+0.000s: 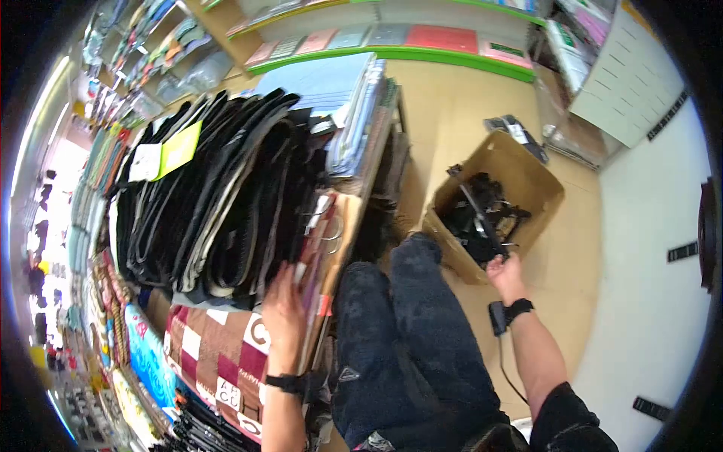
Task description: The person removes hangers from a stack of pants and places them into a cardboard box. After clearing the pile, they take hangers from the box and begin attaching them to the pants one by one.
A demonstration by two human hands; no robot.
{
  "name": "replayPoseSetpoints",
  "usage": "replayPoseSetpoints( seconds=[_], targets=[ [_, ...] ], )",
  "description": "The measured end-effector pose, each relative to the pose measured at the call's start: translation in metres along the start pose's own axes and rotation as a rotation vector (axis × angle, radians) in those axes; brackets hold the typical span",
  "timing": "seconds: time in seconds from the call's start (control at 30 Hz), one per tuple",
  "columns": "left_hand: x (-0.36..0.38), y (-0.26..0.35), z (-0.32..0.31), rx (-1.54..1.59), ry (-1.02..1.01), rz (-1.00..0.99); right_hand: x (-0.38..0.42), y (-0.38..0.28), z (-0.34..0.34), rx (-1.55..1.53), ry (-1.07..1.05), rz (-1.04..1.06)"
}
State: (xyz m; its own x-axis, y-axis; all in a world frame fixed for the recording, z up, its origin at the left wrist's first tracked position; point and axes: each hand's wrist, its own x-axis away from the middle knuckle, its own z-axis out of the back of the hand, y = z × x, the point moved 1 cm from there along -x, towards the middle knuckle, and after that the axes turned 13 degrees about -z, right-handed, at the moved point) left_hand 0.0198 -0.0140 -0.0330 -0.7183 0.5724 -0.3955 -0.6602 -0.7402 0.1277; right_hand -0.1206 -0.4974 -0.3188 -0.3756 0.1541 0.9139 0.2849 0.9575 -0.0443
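My right hand is at the near rim of a cardboard box on the floor, its fingers closed on the end of a black clothes hanger. The hanger slants across the box, above a jumble of other black hangers. My left hand rests against the near right side of a tall pile of folded dark trousers, fingers stretched out and holding nothing that I can see. White and yellow-green tags lie on top of the pile.
Light blue folded cloths lie behind the trousers. A brown checked fabric lies nearer me. A dark packet is on the floor behind the box. Shelving with a green edge spans the back; a white panel stands at the right.
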Motion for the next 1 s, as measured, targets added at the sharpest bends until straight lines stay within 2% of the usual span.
replayPoseSetpoints(
  seconds=[0.07,0.1,0.17,0.2,0.27,0.33,0.43,0.47,0.53,0.6,0.67,0.7,0.77,0.9,1.0],
  targets=[
    [0.0,0.003,0.008,0.033,0.012,-0.022,0.008,0.009,-0.008,-0.117,-0.059,-0.019],
    [0.002,0.006,0.012,0.043,-0.011,0.009,0.014,0.014,-0.015,-0.225,-0.002,-0.078],
    [0.01,0.004,0.013,-0.013,-0.013,-0.014,0.002,0.018,-0.017,-0.234,-0.031,-0.081],
    [0.012,0.005,0.012,-0.03,-0.008,-0.012,0.03,0.029,-0.031,-0.264,-0.002,-0.109],
    [0.007,0.013,0.018,-0.101,-0.032,-0.035,0.031,0.036,-0.032,-0.075,-0.002,-0.134],
    [0.006,0.014,0.019,-0.1,-0.041,-0.053,0.05,0.043,-0.042,0.144,0.057,-0.027],
    [0.005,0.01,0.02,-0.105,-0.067,-0.034,0.05,0.039,-0.044,0.265,0.12,0.083],
    [0.005,0.006,0.018,-0.121,-0.07,-0.029,0.043,0.035,-0.042,0.352,0.098,0.089],
    [0.007,-0.002,0.017,-0.056,-0.062,-0.054,0.048,0.032,-0.037,0.819,0.112,0.327],
    [0.002,0.006,0.023,-0.03,-0.075,-0.022,0.038,0.026,-0.022,1.517,0.144,1.038],
    [0.007,-0.001,0.018,-0.053,-0.072,-0.042,0.095,0.037,-0.031,1.823,0.147,1.154],
    [0.007,0.003,0.018,-0.072,-0.053,-0.038,0.099,0.038,-0.027,1.823,0.126,1.143],
    [0.007,0.013,0.015,-0.088,-0.026,-0.03,0.1,0.037,-0.02,2.431,0.325,1.07],
    [0.015,0.025,0.01,-0.07,0.0,0.013,0.098,0.041,-0.024,2.465,0.294,1.094],
    [0.027,0.03,0.009,-0.008,0.115,0.103,0.089,0.034,-0.024,2.465,0.169,1.055]
  ],
)
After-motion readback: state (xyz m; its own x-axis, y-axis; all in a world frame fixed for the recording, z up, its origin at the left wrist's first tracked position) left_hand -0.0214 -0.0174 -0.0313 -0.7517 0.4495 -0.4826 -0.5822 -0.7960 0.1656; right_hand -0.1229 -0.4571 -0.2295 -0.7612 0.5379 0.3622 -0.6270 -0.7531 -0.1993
